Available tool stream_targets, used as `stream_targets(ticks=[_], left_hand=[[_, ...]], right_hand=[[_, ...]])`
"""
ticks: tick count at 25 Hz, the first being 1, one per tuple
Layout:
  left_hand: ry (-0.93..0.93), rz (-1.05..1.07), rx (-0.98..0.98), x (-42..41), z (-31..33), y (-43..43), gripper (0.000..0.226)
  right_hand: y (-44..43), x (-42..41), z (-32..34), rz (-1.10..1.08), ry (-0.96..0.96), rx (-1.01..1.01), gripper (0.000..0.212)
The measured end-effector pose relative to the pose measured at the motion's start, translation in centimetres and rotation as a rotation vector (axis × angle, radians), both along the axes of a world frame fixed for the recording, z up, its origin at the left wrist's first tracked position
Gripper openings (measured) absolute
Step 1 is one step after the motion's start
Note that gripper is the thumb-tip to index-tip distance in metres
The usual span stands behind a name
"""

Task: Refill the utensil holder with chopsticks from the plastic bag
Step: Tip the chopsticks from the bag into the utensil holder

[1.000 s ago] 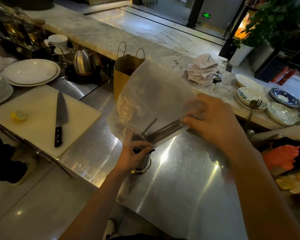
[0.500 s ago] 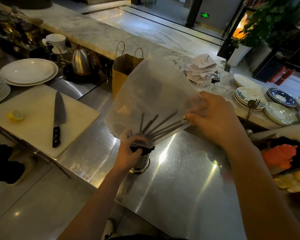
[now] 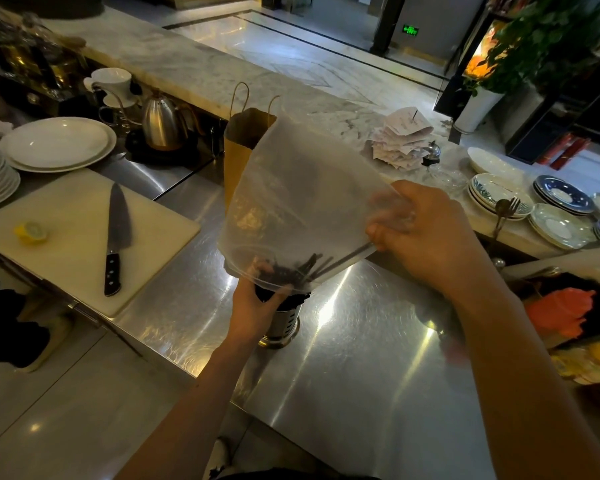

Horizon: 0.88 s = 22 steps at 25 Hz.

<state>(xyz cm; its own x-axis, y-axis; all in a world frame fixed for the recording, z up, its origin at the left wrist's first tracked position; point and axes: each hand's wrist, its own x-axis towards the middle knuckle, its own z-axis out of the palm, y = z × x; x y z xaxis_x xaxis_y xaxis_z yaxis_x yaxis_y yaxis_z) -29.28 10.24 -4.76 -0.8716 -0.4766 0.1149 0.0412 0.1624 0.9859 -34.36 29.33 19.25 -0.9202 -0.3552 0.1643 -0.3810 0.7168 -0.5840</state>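
Observation:
A cloudy plastic bag (image 3: 302, 188) hangs tilted above a metal utensil holder (image 3: 284, 320) standing on the steel counter (image 3: 361, 358). Dark chopsticks (image 3: 312, 265) lie bunched at the bag's lower edge, right over the holder's mouth. My left hand (image 3: 253, 303) grips the bag's low end together with the holder's top. My right hand (image 3: 430, 237) pinches the bag's right side, higher up, along with some chopstick ends. The holder's rim is hidden behind the bag.
A white cutting board (image 3: 84, 237) with a black-handled knife (image 3: 115, 237) and a lemon half (image 3: 30, 232) lies at left. A brown paper bag (image 3: 239, 150) and kettle (image 3: 160, 123) stand behind. Plates (image 3: 56, 143) at far left; saucers (image 3: 499, 195) at right.
The chopsticks have slid down the bag from a spread fan into a bunch at its low end over the holder. My right hand has lifted its side slightly.

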Motion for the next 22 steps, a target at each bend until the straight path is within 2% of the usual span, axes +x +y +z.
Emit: stream_targets(ticks=[3, 6, 8, 11, 13, 14, 17, 20, 22], left_hand=[[-0.003, -0.004, 0.008, 0.2, 0.5, 0.1, 0.052], [0.011, -0.003, 0.032, 0.2, 0.5, 0.2, 0.055], [0.029, -0.007, 0.04, 0.1, 0.3, 0.2, 0.05], [0.058, -0.041, -0.008, -0.2, 0.0, 0.1, 0.028], [0.055, -0.038, -0.019, -0.3, -0.2, 0.0, 0.025], [0.041, -0.025, -0.017, -0.4, -0.3, 0.0, 0.028], [-0.004, -0.004, 0.042, -0.6, -0.3, 0.1, 0.058], [0.056, -0.108, 0.017, -0.8, -0.1, 0.3, 0.043], [0.07, -0.171, -0.002, -0.9, 0.1, 0.4, 0.04]], right_hand=[[-0.2, 0.4, 0.2, 0.026, -0.002, -0.036, 0.034], [-0.4, 0.5, 0.2, 0.047, -0.004, 0.009, 0.038], [-0.8, 0.6, 0.1, 0.079, -0.026, 0.012, 0.037], [-1.0, 0.7, 0.2, 0.104, -0.124, -0.136, 0.033], [-1.0, 0.7, 0.3, 0.108, -0.119, -0.155, 0.029], [-0.9, 0.7, 0.3, 0.112, -0.112, -0.163, 0.027], [-1.2, 0.7, 0.1, 0.144, -0.164, -0.21, 0.023], [-1.3, 0.6, 0.0, 0.135, -0.219, -0.316, 0.025], [-1.2, 0.4, -0.2, 0.123, -0.173, -0.303, 0.026]])
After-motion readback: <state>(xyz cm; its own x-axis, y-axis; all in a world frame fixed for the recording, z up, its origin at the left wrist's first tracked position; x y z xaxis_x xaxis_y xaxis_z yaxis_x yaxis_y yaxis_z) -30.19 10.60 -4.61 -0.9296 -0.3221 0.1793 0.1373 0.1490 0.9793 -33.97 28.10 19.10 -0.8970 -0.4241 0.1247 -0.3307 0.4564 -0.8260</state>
